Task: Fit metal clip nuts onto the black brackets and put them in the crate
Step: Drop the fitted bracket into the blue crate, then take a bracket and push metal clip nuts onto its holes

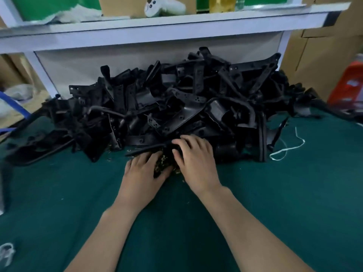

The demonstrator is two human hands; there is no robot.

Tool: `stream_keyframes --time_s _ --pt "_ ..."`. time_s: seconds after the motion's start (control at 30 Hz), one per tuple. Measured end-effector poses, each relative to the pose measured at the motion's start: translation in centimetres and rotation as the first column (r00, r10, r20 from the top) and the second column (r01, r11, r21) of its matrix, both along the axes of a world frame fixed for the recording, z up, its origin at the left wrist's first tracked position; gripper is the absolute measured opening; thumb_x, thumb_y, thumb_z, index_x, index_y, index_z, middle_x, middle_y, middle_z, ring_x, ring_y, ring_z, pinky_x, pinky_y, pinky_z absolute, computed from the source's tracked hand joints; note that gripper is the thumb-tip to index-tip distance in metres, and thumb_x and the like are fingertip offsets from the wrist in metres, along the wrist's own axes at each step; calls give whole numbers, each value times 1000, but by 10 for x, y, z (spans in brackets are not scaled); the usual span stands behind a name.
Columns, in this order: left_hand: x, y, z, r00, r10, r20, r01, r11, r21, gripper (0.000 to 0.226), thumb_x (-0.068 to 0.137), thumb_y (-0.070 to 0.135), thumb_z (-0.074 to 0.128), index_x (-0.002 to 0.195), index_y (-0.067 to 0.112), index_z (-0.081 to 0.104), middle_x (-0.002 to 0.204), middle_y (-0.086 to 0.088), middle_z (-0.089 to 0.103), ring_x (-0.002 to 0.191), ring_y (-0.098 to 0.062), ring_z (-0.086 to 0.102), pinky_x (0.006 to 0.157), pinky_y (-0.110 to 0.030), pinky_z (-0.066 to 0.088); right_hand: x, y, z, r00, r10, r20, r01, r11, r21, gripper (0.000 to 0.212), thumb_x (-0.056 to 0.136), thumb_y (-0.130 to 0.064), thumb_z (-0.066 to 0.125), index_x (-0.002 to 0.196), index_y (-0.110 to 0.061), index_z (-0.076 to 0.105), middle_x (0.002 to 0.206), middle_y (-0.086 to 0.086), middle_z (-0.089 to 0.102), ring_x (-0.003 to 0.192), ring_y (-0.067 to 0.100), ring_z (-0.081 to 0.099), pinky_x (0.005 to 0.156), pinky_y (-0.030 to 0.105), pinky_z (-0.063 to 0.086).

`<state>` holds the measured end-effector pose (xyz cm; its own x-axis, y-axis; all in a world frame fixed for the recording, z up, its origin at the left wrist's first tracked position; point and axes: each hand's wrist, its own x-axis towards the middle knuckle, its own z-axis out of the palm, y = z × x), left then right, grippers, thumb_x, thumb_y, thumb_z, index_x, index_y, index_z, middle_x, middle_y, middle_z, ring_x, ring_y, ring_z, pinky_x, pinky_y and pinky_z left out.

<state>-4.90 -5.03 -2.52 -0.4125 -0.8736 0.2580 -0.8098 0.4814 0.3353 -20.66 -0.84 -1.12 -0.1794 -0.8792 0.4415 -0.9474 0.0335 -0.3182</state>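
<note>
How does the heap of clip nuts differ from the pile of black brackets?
The clip nuts are small, brassy and form a low heap between the left hand and right hand; the brackets are large, black and stacked high against the back panel. Both lie loose on the green table.

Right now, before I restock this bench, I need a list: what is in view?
black brackets: one large heap, uncountable, black, middle of the table
metal clip nuts: small heap, dark brassy, between the hands
table cover: one, dark green, under both heaps
string: one, white, on the cover right of the brackets
shelf: one, white, behind the brackets
controller: one, white, on the shelf
cardboard boxes: at least two, brown, behind, right and left
container: one, orange-red, far right, blurred
left hand: one, touching the clip nuts
right hand: one, on the brackets' front edge, beside the clip nuts
</note>
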Motion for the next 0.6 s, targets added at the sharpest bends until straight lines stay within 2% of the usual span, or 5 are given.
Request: stream_keyframes --time_s 0.13,0.2,0.37,0.5,0.6 --pt "1 1 -3 999 -24 -39 24 999 -25 55 93 51 59 142 25 55 138 -2 58 128 -28 51 111 -45 39 -3 -2 -4 1000 14 -8 -13 999 48 29 107 -30 42 131 -30 59 122 -6 64 114 20 56 114 40 29" --pt "0 2 -3 998 -34 -46 32 998 -58 51 93 47 61 138 23 58 135 -2 60 126 -28 52 109 -45 40 -2 -1 -4 999 50 9 -51 997 62 32 106 -24 44 135 -29 56 125 -5 63 116 20 56 117 40 26" --pt "-1 1 -2 995 -75 -65 53 953 -298 32 89 27 73 119 15 73 116 -7 69 106 -35 63 101 -52 46 0 5 -4 989 143 35 -146 985 88 37 103 -17 47 138 -27 55 128 -4 63 119 19 56 122 41 20" --pt "-1 5 4 985 -107 -133 58 943 -328 30 92 33 67 119 21 72 108 3 70 100 -25 63 96 -42 44 -1 9 -2 985 155 76 -156 988 9 37 101 -16 52 137 -24 56 124 -3 65 116 19 58 120 42 24" --pt "-3 11 12 924 -135 -358 60 975 -214 27 96 45 56 117 32 67 109 21 66 103 -8 59 98 -38 43 -4 12 3 986 137 96 -126 985 -120 35 100 -16 54 135 -21 59 120 -1 66 115 22 57 115 41 33"
